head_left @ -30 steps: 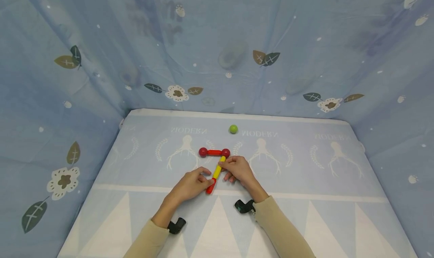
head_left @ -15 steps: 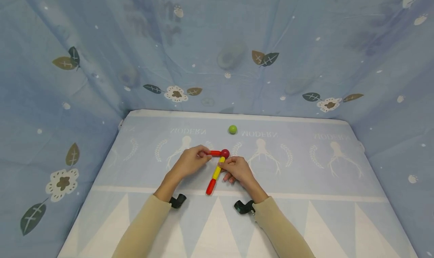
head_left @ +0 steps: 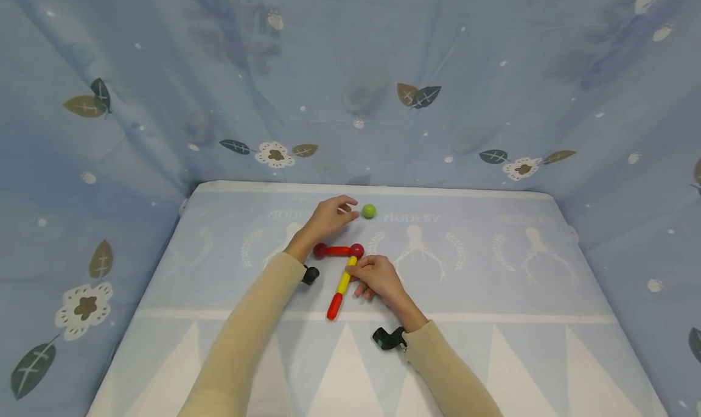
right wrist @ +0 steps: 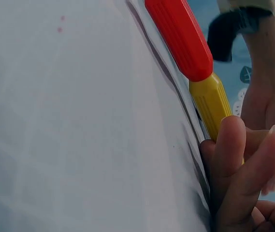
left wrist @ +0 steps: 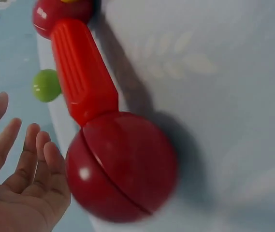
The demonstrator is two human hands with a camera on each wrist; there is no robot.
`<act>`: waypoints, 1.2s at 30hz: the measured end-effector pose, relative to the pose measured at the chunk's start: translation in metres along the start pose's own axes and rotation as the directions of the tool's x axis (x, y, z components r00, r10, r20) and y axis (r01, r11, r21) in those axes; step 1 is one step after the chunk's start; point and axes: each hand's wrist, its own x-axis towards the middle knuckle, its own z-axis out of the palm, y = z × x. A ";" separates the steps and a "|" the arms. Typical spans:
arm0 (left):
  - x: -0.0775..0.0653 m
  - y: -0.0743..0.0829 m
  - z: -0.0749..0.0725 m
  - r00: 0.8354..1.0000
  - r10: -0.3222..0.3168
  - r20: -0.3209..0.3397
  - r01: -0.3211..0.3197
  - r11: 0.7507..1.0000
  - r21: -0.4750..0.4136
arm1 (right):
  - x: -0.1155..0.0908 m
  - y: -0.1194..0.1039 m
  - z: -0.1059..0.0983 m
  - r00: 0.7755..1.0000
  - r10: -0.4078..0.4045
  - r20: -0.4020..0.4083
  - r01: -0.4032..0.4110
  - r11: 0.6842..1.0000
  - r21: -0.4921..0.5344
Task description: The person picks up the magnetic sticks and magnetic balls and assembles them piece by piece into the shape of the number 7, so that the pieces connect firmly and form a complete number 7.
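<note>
My left hand [head_left: 330, 216] reaches over the assembly, thumb and fingers parted, just left of a green ball [head_left: 369, 211]. In the left wrist view its fingers are spread and hold nothing. Between thumb and fingers, my right hand [head_left: 379, 279] pinches a yellow rod [head_left: 344, 282]. A red rod [head_left: 334, 306] is joined to the yellow one's near end. At the far end sits a dark red ball [head_left: 357, 251], from which another red rod [head_left: 338, 251] runs left to a second dark red ball [left wrist: 123, 166].
A pale blue and white patterned cloth [head_left: 438, 362] covers the table. Blue printed curtains [head_left: 350, 88] hang behind it and at both sides. Each wrist bears a black camera, such as the right one [head_left: 387, 338].
My left hand has left the near red rod, touched the left end of the far rod, then moved forward to beside the green ball. My right hand keeps its pinch on the yellow rod.
</note>
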 end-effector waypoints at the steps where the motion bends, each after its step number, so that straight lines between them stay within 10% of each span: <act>1: 0.006 0.000 0.002 1.000 -0.007 0.009 0.007 1.000 0.005 | 0.000 0.000 0.000 1.000 -0.002 -0.001 0.002 1.000 0.000; 9: 0.034 -0.003 0.015 0.995 -0.044 0.093 0.035 0.995 0.090 | -0.002 -0.002 0.001 1.000 -0.024 0.012 0.024 1.000 0.002; 21: 0.038 0.000 0.024 0.993 -0.037 0.110 0.017 0.985 0.174 | -0.003 -0.002 0.000 0.999 -0.040 0.017 0.039 0.999 0.020; 36: 0.001 0.003 0.012 0.999 0.045 0.022 -0.047 0.995 0.084 | -0.004 -0.001 0.001 0.999 -0.047 0.001 0.047 0.999 0.002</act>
